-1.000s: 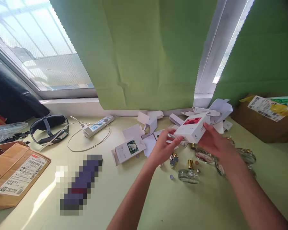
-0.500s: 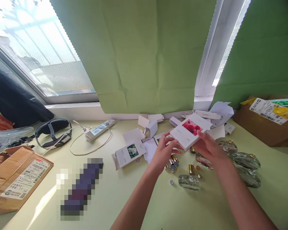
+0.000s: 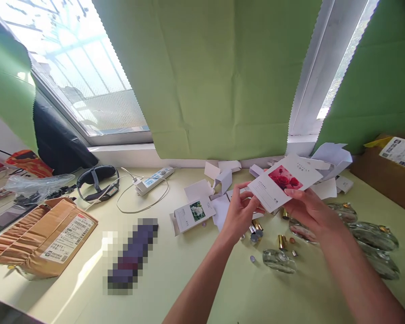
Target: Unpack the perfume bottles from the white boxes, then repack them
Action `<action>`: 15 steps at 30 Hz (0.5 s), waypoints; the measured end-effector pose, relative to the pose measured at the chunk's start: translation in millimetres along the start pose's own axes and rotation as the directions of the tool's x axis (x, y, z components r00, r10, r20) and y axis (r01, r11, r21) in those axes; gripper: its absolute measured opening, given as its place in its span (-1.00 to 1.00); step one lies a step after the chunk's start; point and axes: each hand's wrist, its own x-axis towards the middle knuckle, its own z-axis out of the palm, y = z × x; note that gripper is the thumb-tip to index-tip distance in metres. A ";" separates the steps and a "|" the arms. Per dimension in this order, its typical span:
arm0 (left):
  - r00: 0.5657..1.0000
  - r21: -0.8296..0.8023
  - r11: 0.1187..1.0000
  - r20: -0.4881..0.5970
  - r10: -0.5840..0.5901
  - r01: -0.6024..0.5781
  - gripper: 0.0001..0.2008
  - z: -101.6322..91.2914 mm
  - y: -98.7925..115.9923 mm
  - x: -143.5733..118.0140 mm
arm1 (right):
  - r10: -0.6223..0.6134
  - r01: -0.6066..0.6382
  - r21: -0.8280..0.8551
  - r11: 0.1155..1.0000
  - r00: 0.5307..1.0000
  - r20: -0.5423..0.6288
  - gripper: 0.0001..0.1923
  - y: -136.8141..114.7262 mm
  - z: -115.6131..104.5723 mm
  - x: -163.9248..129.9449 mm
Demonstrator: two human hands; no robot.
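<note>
Far left, near edge: torn cardboard parcel (image 3: 45,236) with a shipping label. Behind it a black headband-like strap (image 3: 97,182), then a white power strip (image 3: 154,179) with its cable looped on the green table (image 3: 189,288). A blurred-out dark object lies near centre-left.

Centre: small white box with white flower print (image 3: 193,214) lies flat, opened white cartons (image 3: 219,177) scattered behind it toward the window sill.

Left hand (image 3: 240,212) pinches the near-left corner of the flat white box with red rose print (image 3: 283,185), fingers curled on it. Right hand (image 3: 308,209) grips the right edge, thumb on top. Box is held above the table, tilted, printed face up, just in front of the carton pile.

Judgement: it looks flattened; to handle it well, keep both grips at the edges, push opposite corners to square it up, don't crush the panels.

Below the hands: gold caps (image 3: 281,241) and small silver bits, glass bottles (image 3: 279,261) lying on their sides, more to the right. They roll easily and crowd the spot under the box. Far right: another cardboard box (image 3: 388,175) with label.
</note>
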 end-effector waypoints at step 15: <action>0.994 0.276 0.961 0.109 -0.026 -0.005 -0.48 -12.8 9.5 -5.0 | 0.057 -0.067 -0.290 0.955 0.997 -0.043 -0.69 -23.1 -20.5 0.8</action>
